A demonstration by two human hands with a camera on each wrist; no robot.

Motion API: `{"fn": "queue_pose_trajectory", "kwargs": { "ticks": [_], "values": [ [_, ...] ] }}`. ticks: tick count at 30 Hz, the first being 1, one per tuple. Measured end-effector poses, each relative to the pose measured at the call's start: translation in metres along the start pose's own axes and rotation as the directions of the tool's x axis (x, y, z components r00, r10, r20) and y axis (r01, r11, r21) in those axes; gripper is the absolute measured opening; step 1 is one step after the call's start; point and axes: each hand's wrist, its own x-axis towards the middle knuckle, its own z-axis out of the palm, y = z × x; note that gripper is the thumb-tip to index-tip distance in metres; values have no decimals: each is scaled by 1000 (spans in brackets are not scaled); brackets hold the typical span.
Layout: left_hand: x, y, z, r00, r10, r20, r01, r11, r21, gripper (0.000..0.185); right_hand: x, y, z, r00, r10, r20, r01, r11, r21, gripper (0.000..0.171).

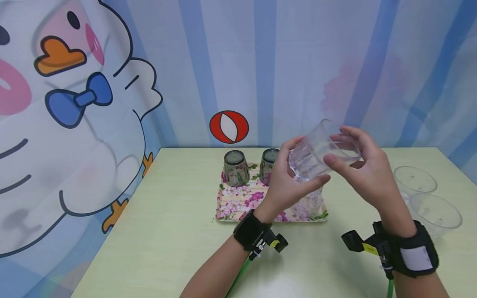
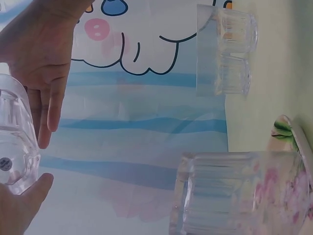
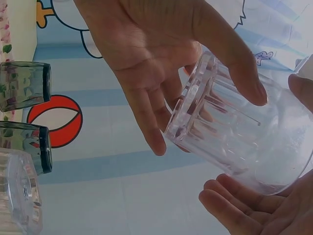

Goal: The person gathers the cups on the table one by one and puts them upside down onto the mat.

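Found clear glass (image 1: 314,154) raised and tilted near far right corner of tray (image 1: 238,203), with long axis from left hand (image 1: 285,182) at base to right hand (image 1: 369,169) at rim; pinched by thumb and fingers of both.

No legible text — only a dark round mark (image 2: 5,164) on the clear glass (image 1: 314,153).

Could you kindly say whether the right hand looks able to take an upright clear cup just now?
Probably not yet: the right hand and left hand both hold a tilted clear cup; otherwise, nothing seems to block its way to the upright cups.
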Motion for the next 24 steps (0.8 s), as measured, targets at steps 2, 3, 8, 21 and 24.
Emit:
{"fn": "queue_pose_trajectory", "kwargs": {
  "ticks": [2, 3, 8, 21, 24],
  "values": [
    [0, 0, 0, 1000, 8, 1, -8, 1000, -9, 82, 0, 1, 0, 1000, 6, 4, -6, 1000, -1, 64],
    [0, 0, 0, 1000, 12, 1, -12, 1000, -11, 82, 0, 1, 0, 1000, 8, 5, -8, 1000, -1, 64],
    [0, -1, -1, 1000, 28, -1, -28, 999, -18, 83, 0, 2, 0, 1000, 13, 17, -13, 1000, 12, 63],
    [1, 2, -4, 997, 74, -13, -74, 997, -10, 84, 0, 4, -1, 999, -21, 33, 19, 998, 68, 59],
    [1, 3, -4, 995, 94, -17, -94, 996, -12, 84, 0, 4, -1, 999, -22, 38, 19, 997, 71, 58]
  ]
}}
